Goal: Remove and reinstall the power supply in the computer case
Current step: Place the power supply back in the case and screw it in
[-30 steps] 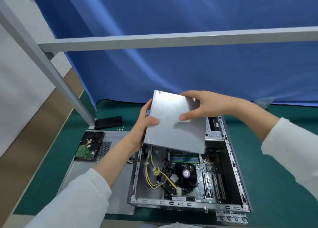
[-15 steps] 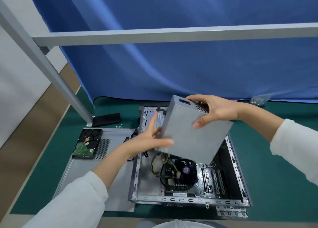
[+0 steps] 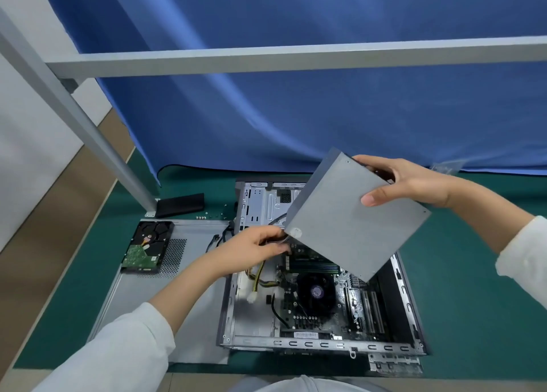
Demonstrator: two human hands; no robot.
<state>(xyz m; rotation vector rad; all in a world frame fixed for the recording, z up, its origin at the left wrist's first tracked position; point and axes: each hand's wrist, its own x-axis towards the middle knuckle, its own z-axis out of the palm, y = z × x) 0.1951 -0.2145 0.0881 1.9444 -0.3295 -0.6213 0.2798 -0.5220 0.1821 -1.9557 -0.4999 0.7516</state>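
Overhead, right hand [image 3: 410,184] fingers [image 3: 373,198] grip the tilted power supply [image 3: 352,229].

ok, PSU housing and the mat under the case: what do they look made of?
Power supply: looks like sheet metal, matte grey, judging by its flat panels, crisp folded edges and small rivet or screw dots. Mat: probably rubber or vinyl bench matting, dull green, smooth, no weave or glare visible; can't be sure which.

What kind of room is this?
Probably a computer repair workbench: an opened computer case lies on a green mat, a loose hard drive sits beside it, and a blue curtain hangs behind.
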